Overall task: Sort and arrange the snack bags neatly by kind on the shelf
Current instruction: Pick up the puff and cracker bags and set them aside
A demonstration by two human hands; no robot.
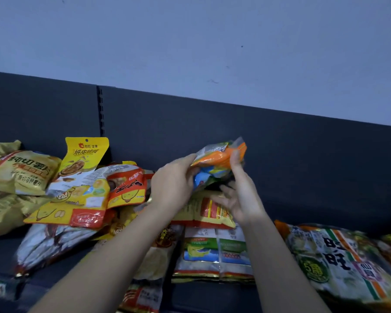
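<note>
orange-and-blue bag held up over the pile

the orange-and-blue snack bag (217,162) is off the shelf (203,297). it is raised in front of the dark back panel (303,154), above the heap of other bags. it sits between the two hands, tilted, with its orange end up and to the right and its blue end down and to the left.

the left hand (173,188) is at the bag's lower left, its fingers curled round that edge and gripping it. the bag runs up and to the right from its fingertips. the right hand (240,201) is just below and to the right of the bag. one straight digit reaches up and lies against the bag's right side. its other fingers are spread and relaxed under the bag, wrapped round nothing.

directly beneath the hands lies a yellow-and-red bag (209,211). nearer the camera, a white bag with green and blue panels (215,251) lies flat on the shelf. to the left, a yellow pouch with a hang hole (86,154) stands upright against the back panel. a pale yellow crisp bag (23,172) is just beside it. a silvery bag (52,242) lies lower in that heap. on the right, a white bag with green and orange stripes (339,263) lies flat, apart from both hands.
</note>
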